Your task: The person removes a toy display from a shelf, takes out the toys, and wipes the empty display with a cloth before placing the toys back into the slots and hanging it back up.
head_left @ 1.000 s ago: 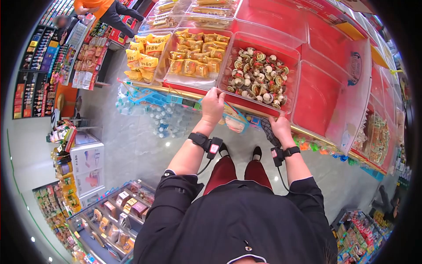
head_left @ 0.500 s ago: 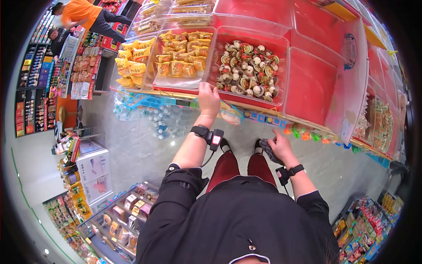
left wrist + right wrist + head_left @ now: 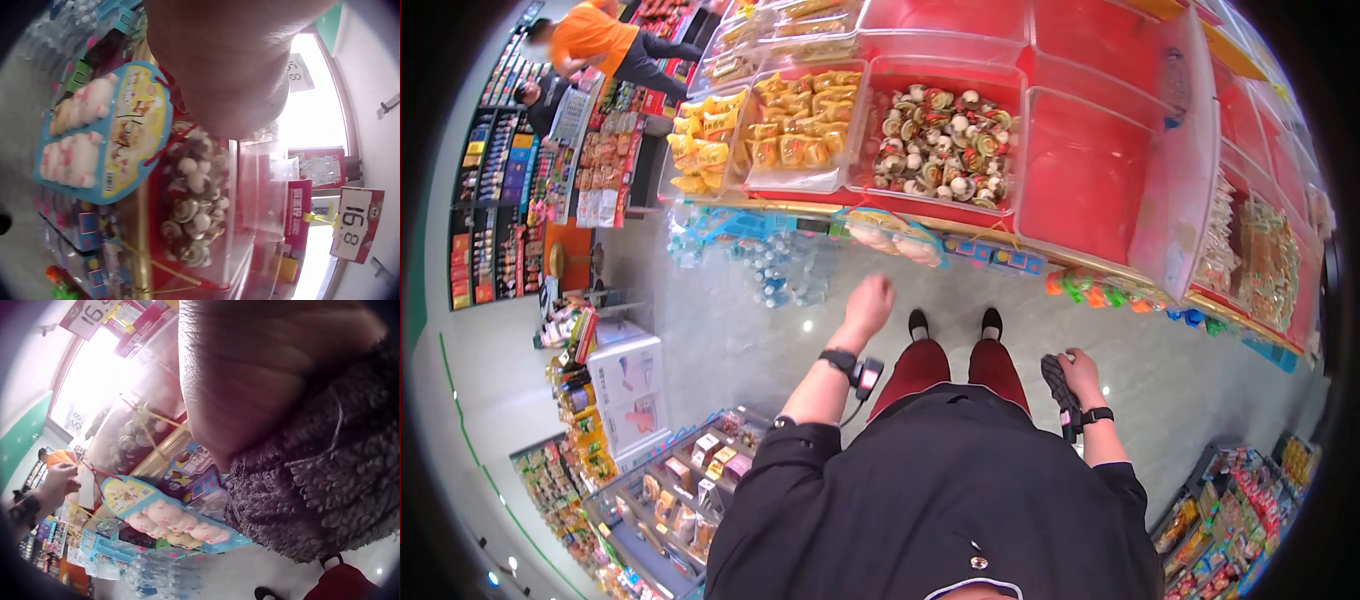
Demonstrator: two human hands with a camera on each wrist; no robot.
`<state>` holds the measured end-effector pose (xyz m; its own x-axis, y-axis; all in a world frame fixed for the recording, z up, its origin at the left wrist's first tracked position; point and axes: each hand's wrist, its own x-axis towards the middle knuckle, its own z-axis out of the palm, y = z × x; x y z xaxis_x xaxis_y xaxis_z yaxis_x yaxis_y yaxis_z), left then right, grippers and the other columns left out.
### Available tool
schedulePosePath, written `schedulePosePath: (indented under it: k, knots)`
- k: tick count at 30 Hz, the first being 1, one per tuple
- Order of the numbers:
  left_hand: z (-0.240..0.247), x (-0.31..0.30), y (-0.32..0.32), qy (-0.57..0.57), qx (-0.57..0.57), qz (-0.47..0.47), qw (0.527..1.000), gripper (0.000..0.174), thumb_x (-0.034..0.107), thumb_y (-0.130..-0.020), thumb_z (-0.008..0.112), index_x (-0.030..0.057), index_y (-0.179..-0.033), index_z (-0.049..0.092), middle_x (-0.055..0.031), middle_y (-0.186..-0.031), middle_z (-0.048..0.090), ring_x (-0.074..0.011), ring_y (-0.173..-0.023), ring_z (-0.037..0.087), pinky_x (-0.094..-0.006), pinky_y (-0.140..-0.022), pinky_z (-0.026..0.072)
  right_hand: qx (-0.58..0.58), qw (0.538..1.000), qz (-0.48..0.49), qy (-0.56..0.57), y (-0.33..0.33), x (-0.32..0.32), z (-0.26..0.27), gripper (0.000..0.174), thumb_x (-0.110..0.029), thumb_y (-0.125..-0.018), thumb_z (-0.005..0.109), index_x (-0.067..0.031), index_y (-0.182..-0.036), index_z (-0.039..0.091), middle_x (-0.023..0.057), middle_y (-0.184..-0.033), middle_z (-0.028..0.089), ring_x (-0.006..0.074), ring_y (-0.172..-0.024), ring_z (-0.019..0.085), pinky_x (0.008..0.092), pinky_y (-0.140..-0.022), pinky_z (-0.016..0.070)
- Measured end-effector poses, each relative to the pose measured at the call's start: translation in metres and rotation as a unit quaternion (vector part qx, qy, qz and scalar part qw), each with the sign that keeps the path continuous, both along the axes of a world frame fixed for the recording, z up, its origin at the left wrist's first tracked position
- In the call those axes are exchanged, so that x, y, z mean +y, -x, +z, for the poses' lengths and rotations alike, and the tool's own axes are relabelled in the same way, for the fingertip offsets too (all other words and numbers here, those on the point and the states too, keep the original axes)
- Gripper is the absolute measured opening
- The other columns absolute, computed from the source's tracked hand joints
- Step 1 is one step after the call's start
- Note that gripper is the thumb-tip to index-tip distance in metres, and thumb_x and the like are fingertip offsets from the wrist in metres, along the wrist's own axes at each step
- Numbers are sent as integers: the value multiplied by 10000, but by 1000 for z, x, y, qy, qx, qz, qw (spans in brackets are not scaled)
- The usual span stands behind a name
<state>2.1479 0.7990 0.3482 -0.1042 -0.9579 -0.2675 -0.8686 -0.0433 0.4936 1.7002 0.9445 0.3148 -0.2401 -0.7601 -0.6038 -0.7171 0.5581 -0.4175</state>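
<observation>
My left hand [image 3: 868, 305] hangs in the air before the display counter, its fingers loosely curled and nothing held. It also shows at the edge of the right wrist view, apart from the counter. My right hand [image 3: 1083, 372], lower and to the right, grips a dark grey looped-pile cloth [image 3: 1058, 384]. Close up, that cloth [image 3: 306, 462] bunches beneath the palm, and the fingertips are hidden. Nearest the left hand, a blue card of pink and white animal-shaped toys [image 3: 75, 156] hangs from the counter's gold front edge [image 3: 800, 207].
Clear bins on the counter hold yellow wrapped snacks [image 3: 800, 120] and small brown-and-white wrapped pieces [image 3: 945, 145]. Colourful toys [image 3: 1100, 292] hang below the edge. A low display case [image 3: 670, 480] stands behind on the left. A person in orange [image 3: 595, 45] stands far left.
Both hands have left the counter's front edge and drawn back toward the body, the right one first, carrying the cloth out to the right. The counter now sits farther from the hands.
</observation>
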Motion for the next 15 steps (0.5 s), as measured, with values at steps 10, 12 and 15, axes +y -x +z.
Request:
schedulePosePath:
  k: [10,12,15]
  knots:
    - [-52,56,-6,-205,-63,-325,921,365,332,-826,653,52,-1060,669,-195,-966,691,-395,-947,642,-470,-828,519,-83,875,-477,8,-17,186,16,462,-392,-897,627,64,-943,685,184,-817,702,258,-704,686,384,-661,530]
    - [-38,50,15,-207,-83,-393,892,327,293,-832,637,49,-1046,676,-189,-957,694,-389,-941,646,-468,-828,521,-14,913,-402,-65,-30,251,3,500,-409,-869,646,68,-1015,675,159,-887,709,248,-788,671,384,-723,526]
    - [-11,41,79,-135,-30,-431,892,278,267,-850,603,48,-1002,681,-201,-949,686,-390,-928,648,-475,-813,518,-36,897,-429,-104,-45,316,19,521,-477,-829,643,25,-945,718,222,-883,707,310,-854,689,389,-774,523]
